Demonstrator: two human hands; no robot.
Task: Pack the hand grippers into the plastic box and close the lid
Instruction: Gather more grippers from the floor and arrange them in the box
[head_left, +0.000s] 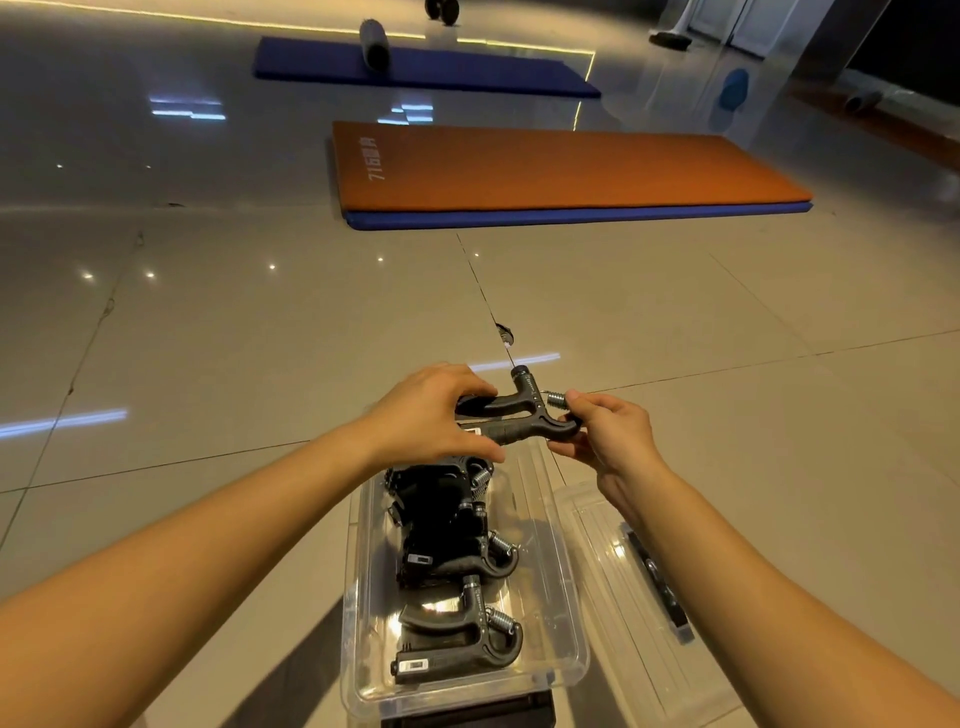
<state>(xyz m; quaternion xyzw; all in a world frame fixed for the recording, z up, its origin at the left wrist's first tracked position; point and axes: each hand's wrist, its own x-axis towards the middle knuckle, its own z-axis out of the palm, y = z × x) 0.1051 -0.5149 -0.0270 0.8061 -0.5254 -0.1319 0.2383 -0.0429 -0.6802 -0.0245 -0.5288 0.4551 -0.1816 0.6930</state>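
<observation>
A clear plastic box stands open on the tiled floor below me, with several black hand grippers lying inside it. Above the box's far end I hold one more black hand gripper with both hands. My left hand grips its two handles from the left. My right hand pinches its curved spring end from the right. The clear lid lies flat on the floor just right of the box, partly under my right forearm.
An orange exercise mat on a blue one lies on the floor ahead. A second blue mat with a foam roller lies farther back. Bare glossy tiles surround the box.
</observation>
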